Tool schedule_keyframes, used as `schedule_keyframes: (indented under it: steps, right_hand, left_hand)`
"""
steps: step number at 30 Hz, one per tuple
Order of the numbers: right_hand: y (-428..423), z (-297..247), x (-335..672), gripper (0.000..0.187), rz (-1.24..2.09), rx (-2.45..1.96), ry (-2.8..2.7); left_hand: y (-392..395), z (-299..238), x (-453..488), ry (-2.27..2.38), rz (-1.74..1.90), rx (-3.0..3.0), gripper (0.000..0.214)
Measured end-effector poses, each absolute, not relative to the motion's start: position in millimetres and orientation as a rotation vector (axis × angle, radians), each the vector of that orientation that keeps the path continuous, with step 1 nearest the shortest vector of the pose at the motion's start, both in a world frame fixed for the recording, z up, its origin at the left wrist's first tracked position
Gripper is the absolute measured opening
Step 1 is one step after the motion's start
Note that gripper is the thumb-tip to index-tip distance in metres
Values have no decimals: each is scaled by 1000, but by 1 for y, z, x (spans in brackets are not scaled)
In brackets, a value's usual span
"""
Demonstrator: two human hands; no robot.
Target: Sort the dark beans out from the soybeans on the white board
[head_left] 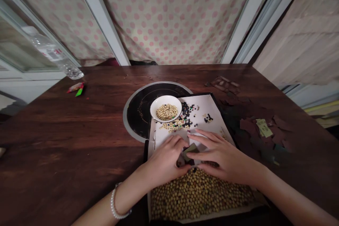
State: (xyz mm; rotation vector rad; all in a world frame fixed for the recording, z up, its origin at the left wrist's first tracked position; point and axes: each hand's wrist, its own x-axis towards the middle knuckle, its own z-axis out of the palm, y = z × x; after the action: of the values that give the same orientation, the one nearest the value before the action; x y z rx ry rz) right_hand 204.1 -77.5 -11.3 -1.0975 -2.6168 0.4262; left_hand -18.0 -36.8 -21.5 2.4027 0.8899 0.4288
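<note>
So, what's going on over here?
A person has both hands in a shallow box. The left hand and right hand are around a small green piece; whether either grips it is hard to tell. Many round yellowish beads fill the near end. Toward the far end, dark beads lie mixed with pale ones, and a white bowl at the far left corner holds more pale beads.

we see a clear bottle (57,53) at left | red-green wrapper (76,87) near its base | dotted curtain (172,14) behind the table (71,127)
</note>
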Motion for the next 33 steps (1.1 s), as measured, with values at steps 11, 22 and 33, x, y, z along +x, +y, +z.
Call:
schedule_keyframes:
  steps: [11,22,33]
  right_hand:
    - [-73,-17,206,48,470,-1128,-2540]
    - [-69,-24,199,49,581,-1176,-2539]
    - [-72,-22,205,29,405,-1224,-2369]
  left_hand:
    - [-37,-22,-19,886,422,2393,37]
    - [-38,-23,-19,879,503,2397,41]
    - [-39,-19,-18,893,468,2401,37]
